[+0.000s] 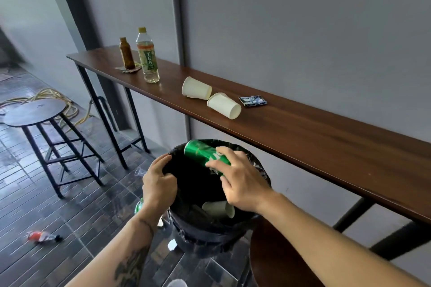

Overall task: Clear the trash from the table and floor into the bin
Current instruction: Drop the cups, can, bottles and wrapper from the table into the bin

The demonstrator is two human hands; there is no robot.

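A black bin (233,235) lined with a black bag stands in front of the long wooden table (314,137). My left hand (158,186) grips the bag's rim on the left. My right hand (242,182) holds a green can (200,152) tilted over the bin's opening. A paper cup (219,208) lies inside the bin. On the table lie two tipped paper cups (197,88) (224,105), a small blue packet (253,100), a tea bottle (148,56) and a brown bottle (126,53) with wrappers beside it.
A round stool (35,112) stands at the left, with a coiled hose (53,98) behind it. On the dark tiled floor lie a red-labelled bottle (42,237), a clear plastic cup (139,172) and a white scrap (172,244). Another stool seat (275,261) sits at lower right.
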